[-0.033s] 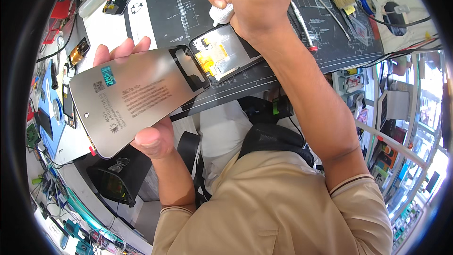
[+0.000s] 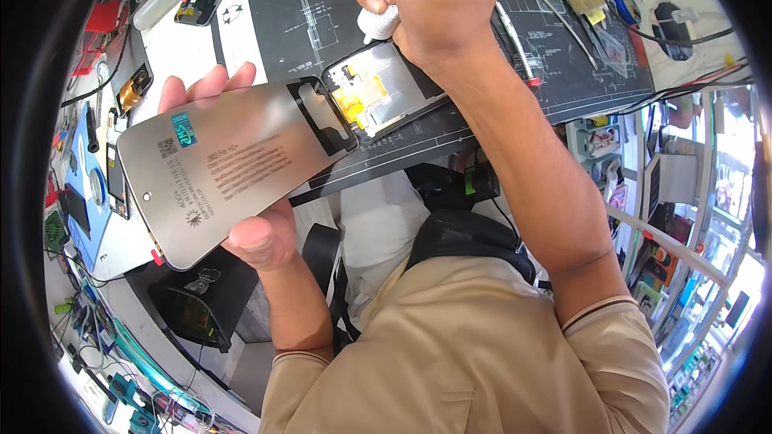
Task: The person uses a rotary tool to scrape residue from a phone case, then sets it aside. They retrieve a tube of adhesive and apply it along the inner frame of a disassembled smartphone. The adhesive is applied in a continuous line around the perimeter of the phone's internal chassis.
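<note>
Your left hand [image 2: 265, 243] holds the screen [image 2: 233, 162], back up, at the frame [image 2: 408, 84] on the surface [image 2: 305, 12]; your right hand [image 2: 438, 8] grips a white tube [image 2: 378, 25], nozzle near the rim. The frame lies open, screen not yet over it; whether the rim is coated, I cannot tell

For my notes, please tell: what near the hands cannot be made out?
In the head view:
Front of the screen panel: turned away.
Small printed lines on it: too blurred to read.
Palm of the left hand: behind that panel.
Rest of the white nozzled container: covered by the right hand.
</note>
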{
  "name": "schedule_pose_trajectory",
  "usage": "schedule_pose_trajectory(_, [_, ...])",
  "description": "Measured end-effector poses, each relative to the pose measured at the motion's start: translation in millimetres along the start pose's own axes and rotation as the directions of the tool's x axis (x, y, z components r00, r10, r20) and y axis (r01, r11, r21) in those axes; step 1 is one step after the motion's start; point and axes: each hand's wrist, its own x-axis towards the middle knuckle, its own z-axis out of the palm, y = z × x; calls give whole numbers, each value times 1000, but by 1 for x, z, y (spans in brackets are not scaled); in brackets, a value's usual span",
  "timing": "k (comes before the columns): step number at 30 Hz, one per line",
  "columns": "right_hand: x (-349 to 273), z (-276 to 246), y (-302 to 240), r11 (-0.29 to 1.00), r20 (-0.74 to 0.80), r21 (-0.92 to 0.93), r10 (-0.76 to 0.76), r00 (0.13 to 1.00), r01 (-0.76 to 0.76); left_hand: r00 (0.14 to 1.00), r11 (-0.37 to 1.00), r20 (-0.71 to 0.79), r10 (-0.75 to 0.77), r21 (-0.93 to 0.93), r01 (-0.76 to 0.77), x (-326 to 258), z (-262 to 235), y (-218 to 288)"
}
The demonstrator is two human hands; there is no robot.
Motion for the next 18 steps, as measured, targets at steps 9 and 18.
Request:
schedule_pose_trajectory(9, [7, -6, -5, 998, -7, -33, -44, 999, 44, 979, 991, 166, 120, 43, -129, 5, -7, -10])
schedule_pose_trajectory(18, [8, -12, -10, 998, -16, -32, -59, 998, 59, 982, 991, 154, 110, 52, -119, 5, -6, -9])
